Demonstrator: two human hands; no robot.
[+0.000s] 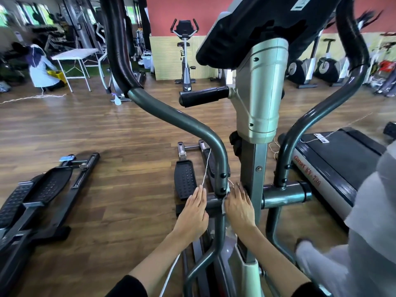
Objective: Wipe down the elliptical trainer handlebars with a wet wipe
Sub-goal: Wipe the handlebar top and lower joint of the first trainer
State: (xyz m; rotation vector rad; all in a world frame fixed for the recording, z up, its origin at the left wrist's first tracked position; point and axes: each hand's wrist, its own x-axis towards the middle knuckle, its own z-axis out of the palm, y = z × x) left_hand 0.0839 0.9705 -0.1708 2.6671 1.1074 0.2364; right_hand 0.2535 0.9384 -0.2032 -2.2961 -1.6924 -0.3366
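The elliptical trainer's left handlebar (171,112) is a dark grey tube curving down to a pivot joint low in the middle. My right hand (239,205) presses a white wet wipe (224,205) against the base of that tube at the joint; only the wipe's edge shows under the fingers. My left hand (196,207) rests on the horizontal bar just left of the joint, fingers together, touching a thin white string (206,168). The right handlebar (317,116) rises on the other side of the silver centre column (260,99).
A black console (257,24) hangs overhead. A treadmill (338,159) lies at the right, foot pedals (185,179) and another machine's pedals (42,185) at the left. A person crouches by a white table (75,54) at far left. An exercise bike (185,52) stands behind.
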